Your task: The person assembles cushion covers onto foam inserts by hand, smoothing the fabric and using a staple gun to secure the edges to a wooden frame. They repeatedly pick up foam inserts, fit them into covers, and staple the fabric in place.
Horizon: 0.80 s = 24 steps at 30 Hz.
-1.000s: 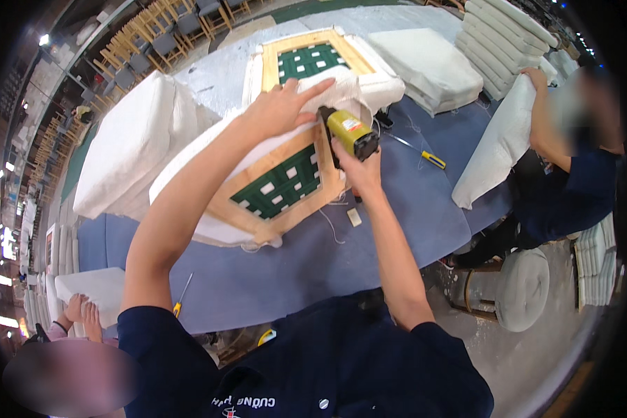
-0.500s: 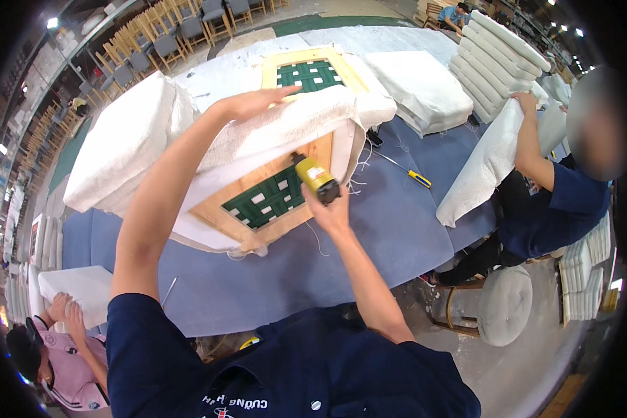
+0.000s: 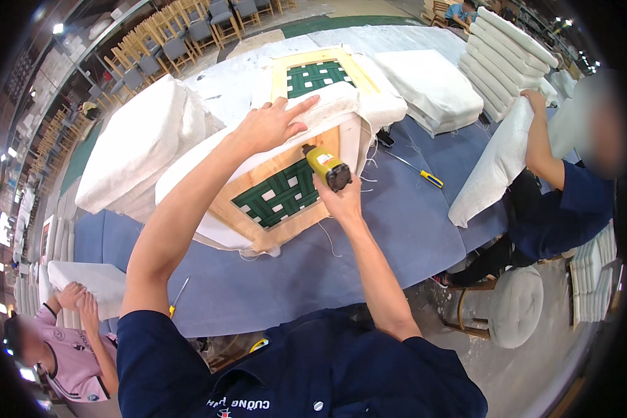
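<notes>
A seat cushion [image 3: 265, 245] with a wooden frame and green woven webbing stands tilted up on the blue table, its underside facing me. My left hand [image 3: 270, 127] rests on its upper edge with the fingers spread over the white cover fabric. My right hand [image 3: 341, 198] grips a yellow-green and black staple gun [image 3: 323, 166]. The gun's nose is at the wooden frame near the upper right; whether it touches is hard to tell. Loose threads and fabric hang from the cushion's right side.
Another webbed cushion [image 3: 380, 111] lies behind, with white cushions [image 3: 136, 139] either side. A yellow-handled screwdriver [image 3: 430, 178] lies on the table [image 3: 397, 209] at right. Co-workers sit at right [image 3: 564, 202] and lower left [image 3: 76, 348]; cushions are stacked [image 3: 498, 66] at far right.
My left hand has drawn back from the cushion's top to its near upper edge, its fingers now spread. The staple gun stays close to the frame. The whole view has shifted slightly.
</notes>
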### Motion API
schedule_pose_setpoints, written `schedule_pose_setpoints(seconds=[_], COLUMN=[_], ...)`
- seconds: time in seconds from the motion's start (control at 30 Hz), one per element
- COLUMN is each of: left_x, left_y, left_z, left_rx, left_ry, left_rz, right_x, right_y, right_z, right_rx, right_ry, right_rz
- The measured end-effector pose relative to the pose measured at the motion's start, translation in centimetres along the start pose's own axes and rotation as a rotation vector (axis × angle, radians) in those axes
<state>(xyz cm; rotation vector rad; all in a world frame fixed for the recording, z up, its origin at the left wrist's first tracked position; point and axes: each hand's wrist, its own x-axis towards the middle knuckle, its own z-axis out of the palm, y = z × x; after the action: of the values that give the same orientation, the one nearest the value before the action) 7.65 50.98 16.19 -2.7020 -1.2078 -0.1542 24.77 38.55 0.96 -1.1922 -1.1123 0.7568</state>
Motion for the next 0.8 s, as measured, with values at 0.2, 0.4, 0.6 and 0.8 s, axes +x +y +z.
schedule_pose_setpoints(seconds=[0.2,0.4,0.6,0.8], left_x=[0.5,0.1,0.6,1.1], left_y=[1.0,1.0,2.1,-5.1], left_z=[0.0,-0.4,-2.0,-1.9], left_rx=[0.038,0.066,-0.028,-0.661], left_ry=[0.003,-0.022,-0.202,-0.340], left_rz=[0.029,0.033,0.027,-0.103], right_x=[2.0,1.9,1.2,-2.6], right_y=[-1.3,-2.3,-0.3,3.0], right_z=[-1.4,-0.9,-1.2,2.0], right_rx=[0.037,0.042,-0.042,-0.264], right_ry=[0.077,0.090,0.028,0.071], right_rz=[-0.134,-0.199,-0.103,-0.296])
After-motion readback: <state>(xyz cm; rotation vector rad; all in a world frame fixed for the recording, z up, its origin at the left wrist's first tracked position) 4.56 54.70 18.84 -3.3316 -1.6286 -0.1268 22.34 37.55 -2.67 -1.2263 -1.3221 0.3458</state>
